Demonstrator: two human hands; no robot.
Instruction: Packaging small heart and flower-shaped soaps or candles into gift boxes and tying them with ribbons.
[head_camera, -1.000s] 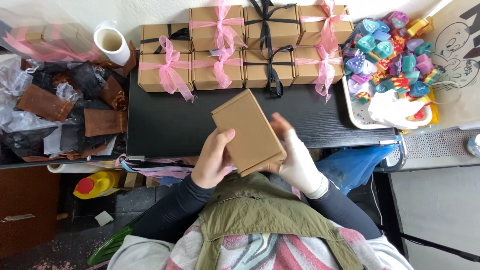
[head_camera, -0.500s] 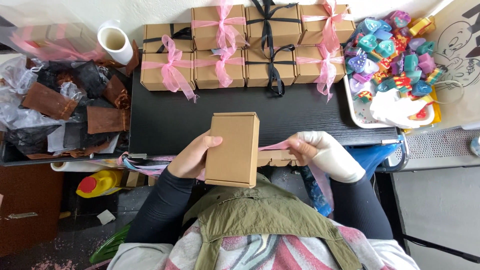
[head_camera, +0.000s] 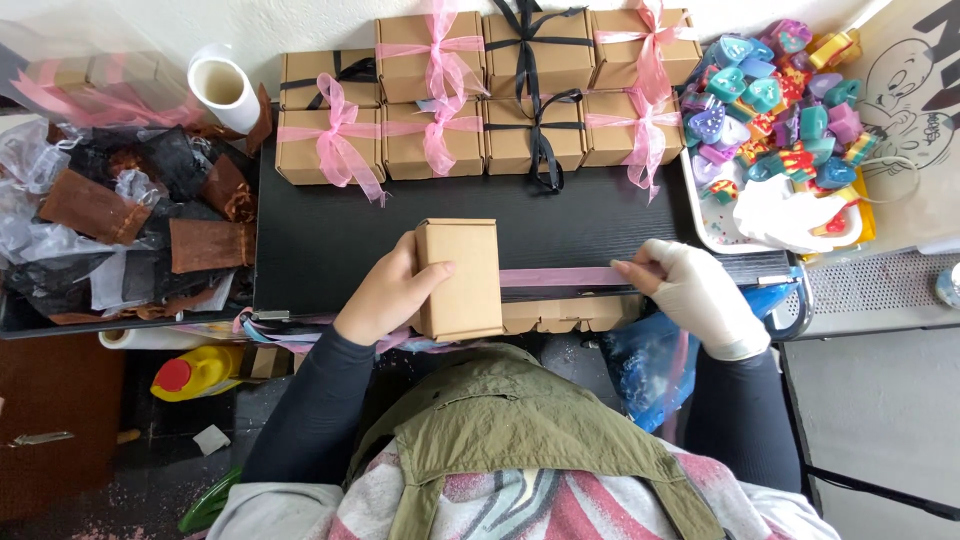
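My left hand (head_camera: 385, 290) grips a plain brown cardboard box (head_camera: 460, 275) at the near edge of the black table (head_camera: 320, 240). A pink ribbon (head_camera: 560, 276) runs out from under the box to the right, stretched flat on the table. My right hand (head_camera: 695, 295), in a white glove, pinches the ribbon's far end. Behind them stand two rows of the same brown boxes (head_camera: 490, 90), tied with pink or black bows.
A white tray of colourful heart-shaped pieces (head_camera: 775, 110) sits at the right. Brown and black pouches in clear wrap (head_camera: 120, 215) lie at the left, with a white roll (head_camera: 225, 90) behind. Flat cardboard pieces (head_camera: 565, 315) line the table's near edge. A yellow bottle (head_camera: 195, 372) lies on the floor.
The box came down from a tilted hold in both hands to rest flat on the table. My right hand left the box and drew the pink ribbon out to the right.
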